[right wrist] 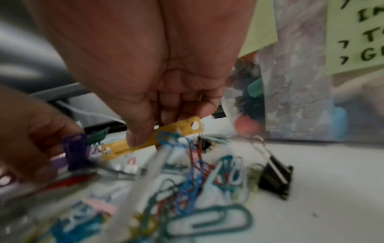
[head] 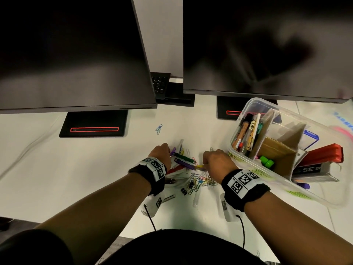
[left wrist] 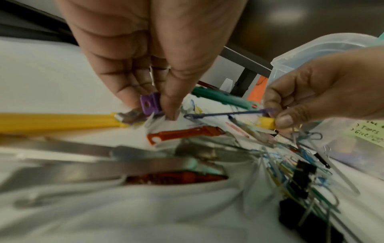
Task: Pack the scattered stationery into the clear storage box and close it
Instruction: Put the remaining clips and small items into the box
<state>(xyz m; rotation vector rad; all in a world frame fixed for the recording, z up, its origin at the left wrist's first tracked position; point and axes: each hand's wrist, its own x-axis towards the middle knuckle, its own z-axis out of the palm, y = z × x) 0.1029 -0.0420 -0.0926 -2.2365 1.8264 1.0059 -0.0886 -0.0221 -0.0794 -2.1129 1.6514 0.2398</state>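
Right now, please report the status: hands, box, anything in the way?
Left hand pinches purple strip. Right hand pinches yellow strip. Box open, part filled. Clips tangled underneath.

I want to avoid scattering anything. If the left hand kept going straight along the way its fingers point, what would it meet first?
Probably the loose paper clips just past the left hand, which pinches a purple file fastener. Beyond them the white desk looks free up to the monitors, though depth is unclear.
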